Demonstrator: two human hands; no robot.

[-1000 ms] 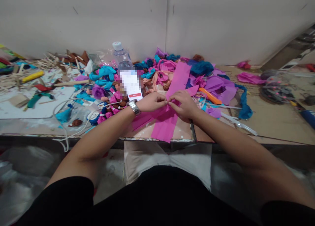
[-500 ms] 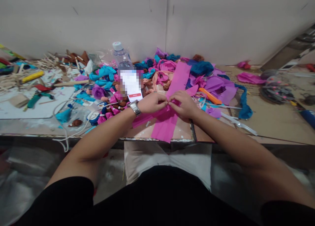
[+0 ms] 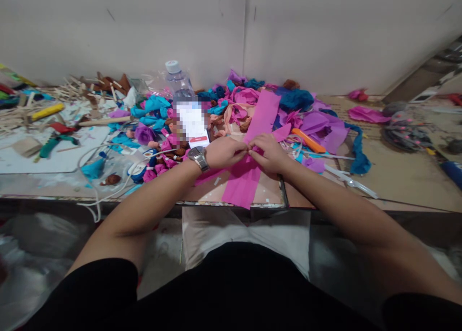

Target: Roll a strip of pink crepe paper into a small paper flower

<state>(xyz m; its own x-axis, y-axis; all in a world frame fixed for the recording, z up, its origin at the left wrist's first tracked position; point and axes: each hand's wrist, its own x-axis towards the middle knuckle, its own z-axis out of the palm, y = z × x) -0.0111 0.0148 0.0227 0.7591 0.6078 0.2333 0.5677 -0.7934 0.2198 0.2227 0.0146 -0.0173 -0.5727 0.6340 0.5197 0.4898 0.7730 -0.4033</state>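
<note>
The left hand and right hand meet almost tip to tip, the fingers of both pinching pink paper over a long pink strip that slants across the table. A phone (its screen partly blurred) lies beyond the left wrist's watch; an orange tool lies near the right hand.

The left grip and right grip hide some pink paper, and the phone screen is blurred.
</note>
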